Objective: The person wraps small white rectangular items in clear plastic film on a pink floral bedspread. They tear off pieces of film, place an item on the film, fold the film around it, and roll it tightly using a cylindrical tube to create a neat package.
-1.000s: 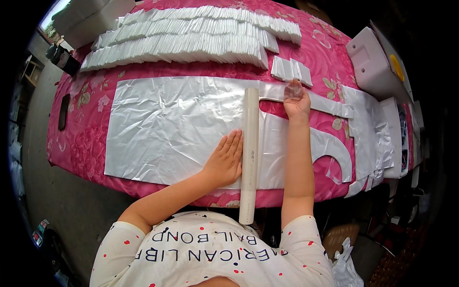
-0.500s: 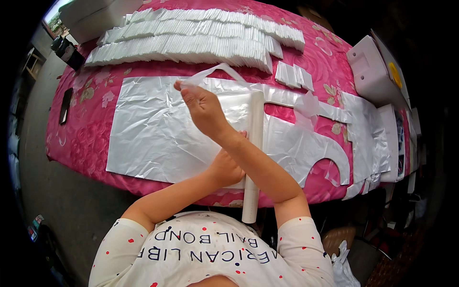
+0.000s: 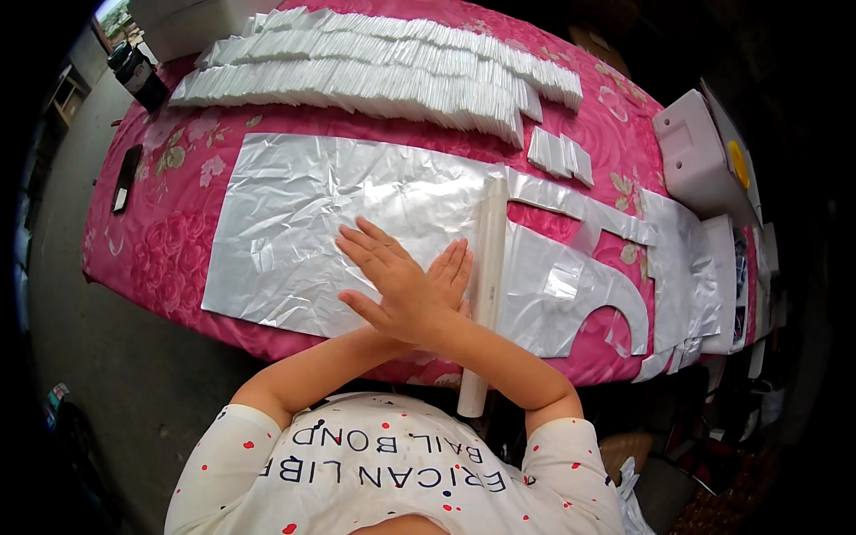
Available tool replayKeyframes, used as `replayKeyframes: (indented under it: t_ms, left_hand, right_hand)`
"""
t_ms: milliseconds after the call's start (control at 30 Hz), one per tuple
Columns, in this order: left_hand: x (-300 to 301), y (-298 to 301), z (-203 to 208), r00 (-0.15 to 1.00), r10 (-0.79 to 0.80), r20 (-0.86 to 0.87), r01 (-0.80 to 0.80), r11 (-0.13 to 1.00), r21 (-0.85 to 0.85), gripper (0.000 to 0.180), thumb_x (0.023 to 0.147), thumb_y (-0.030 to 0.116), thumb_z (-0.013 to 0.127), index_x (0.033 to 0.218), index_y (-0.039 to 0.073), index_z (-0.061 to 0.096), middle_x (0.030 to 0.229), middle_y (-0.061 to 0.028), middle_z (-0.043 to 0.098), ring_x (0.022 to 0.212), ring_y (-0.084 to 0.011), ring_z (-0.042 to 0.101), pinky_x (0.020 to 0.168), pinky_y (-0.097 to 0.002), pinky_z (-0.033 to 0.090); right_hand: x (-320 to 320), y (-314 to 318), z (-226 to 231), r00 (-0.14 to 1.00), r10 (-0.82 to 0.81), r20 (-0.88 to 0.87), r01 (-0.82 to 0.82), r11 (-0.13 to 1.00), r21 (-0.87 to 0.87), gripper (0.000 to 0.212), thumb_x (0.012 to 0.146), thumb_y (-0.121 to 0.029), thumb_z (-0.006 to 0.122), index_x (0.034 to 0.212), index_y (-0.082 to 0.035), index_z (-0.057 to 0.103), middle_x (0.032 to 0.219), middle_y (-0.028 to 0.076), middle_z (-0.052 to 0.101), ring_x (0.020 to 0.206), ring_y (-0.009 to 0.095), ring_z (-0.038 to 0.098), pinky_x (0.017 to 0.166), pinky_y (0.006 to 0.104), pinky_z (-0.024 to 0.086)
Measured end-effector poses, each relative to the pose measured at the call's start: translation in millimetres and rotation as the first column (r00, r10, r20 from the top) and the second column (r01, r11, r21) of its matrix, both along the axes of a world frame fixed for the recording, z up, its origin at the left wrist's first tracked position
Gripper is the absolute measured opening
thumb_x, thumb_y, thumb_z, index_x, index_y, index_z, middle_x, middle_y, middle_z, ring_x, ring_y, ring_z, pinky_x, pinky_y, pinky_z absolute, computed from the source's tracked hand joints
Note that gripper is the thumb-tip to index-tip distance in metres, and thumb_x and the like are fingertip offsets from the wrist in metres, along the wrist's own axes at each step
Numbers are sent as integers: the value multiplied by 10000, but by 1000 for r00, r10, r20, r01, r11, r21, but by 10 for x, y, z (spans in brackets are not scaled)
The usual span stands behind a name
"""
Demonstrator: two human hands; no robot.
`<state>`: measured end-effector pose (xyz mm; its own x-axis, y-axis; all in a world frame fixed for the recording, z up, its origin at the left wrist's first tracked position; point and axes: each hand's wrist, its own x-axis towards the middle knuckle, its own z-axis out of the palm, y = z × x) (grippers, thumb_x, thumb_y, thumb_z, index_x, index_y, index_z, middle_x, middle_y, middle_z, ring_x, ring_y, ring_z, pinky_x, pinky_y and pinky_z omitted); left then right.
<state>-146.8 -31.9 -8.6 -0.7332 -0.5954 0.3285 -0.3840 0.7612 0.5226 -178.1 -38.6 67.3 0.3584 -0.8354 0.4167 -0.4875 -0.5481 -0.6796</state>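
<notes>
A shiny white plastic apron [image 3: 290, 209] lies spread across the table, its strap and curved cut-outs toward the right. Over its middle my forearms cross, the right above the left. My right hand [image 3: 383, 276] is open, palm down, with fingers spread on or just over the film. Partly covered by it, my left hand [image 3: 452, 270] reaches to the right with its visible fingers stretched out. A long pale tube [image 3: 489, 241] lies across the apron beside the left fingertips, its near end jutting past the table edge. Neither hand visibly holds anything.
Long rows of folded white plastic packets [image 3: 357, 89] line the back, with a few more packets [image 3: 560, 156] nearer. A phone [image 3: 127, 178] and dark bottle [image 3: 136, 76] are at left. White foam boxes [image 3: 700, 147] and more plastic film [image 3: 678, 267] occupy the right side of the pink flowered tablecloth [image 3: 169, 267].
My right hand has let go of the raised plastic strap and come down, opening out over the apron. The left hand stays beside the tube, its fingers now showing more.
</notes>
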Motion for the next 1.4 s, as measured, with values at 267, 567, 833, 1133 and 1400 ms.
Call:
replayKeyframes:
  t_ms: [267, 567, 833, 1133, 1400]
  left_hand:
    - [-378, -822, 248, 714, 543, -443, 287, 350, 892, 503, 957, 298, 338, 1301, -69, 328, 1280, -172, 431, 1062, -273, 536, 882, -349, 447]
    - [-321, -1180, 369, 744, 633, -214, 300, -29, 954, 515, 952, 324, 344, 1252, -95, 346, 1207, -207, 492, 997, -257, 570, 825, -330, 489]
    - [960, -1038, 552, 734, 568, -371, 92, 459, 884, 349, 941, 208, 448, 1218, -5, 461, 1146, -139, 578, 864, -154, 619, 743, -256, 503]
    - [2806, -144, 456, 587, 775, -233, -239, 441, 865, 298, 956, 172, 412, 1184, 3, 499, 1110, -114, 599, 874, -124, 600, 732, -242, 481]
    - [2880, 522, 273, 588, 792, -167, -398, 463, 792, 313, 936, 125, 450, 1210, -21, 481, 1128, -98, 586, 869, -118, 588, 764, -242, 468]
  right_hand:
    - [-1445, 1044, -236, 919, -326, -220, 334, 943, -1, 435, 833, -232, 576, 1199, -4, 516, 1268, 162, 498, 1191, 352, 452, 976, 420, 378]
    - [-1474, 992, -245, 850, -121, -513, 159, 987, 31, 611, 825, -427, 525, 1298, -48, 443, 1394, 131, 375, 1321, 313, 286, 1075, 427, 229]
    - [-1, 395, -277, 899, 226, -375, -214, 974, 74, 550, 862, -450, 476, 1199, -18, 526, 1324, 144, 455, 1313, 324, 290, 1085, 434, 208]
    - [248, -126, -185, 950, 210, -231, -252, 953, -171, 383, 817, -246, 599, 1127, -26, 553, 1229, 143, 521, 1178, 296, 460, 987, 410, 357]
    - [885, -765, -538, 841, 284, -460, -385, 912, -142, 573, 857, -442, 492, 1298, -78, 451, 1369, 117, 405, 1326, 290, 278, 1086, 453, 191]
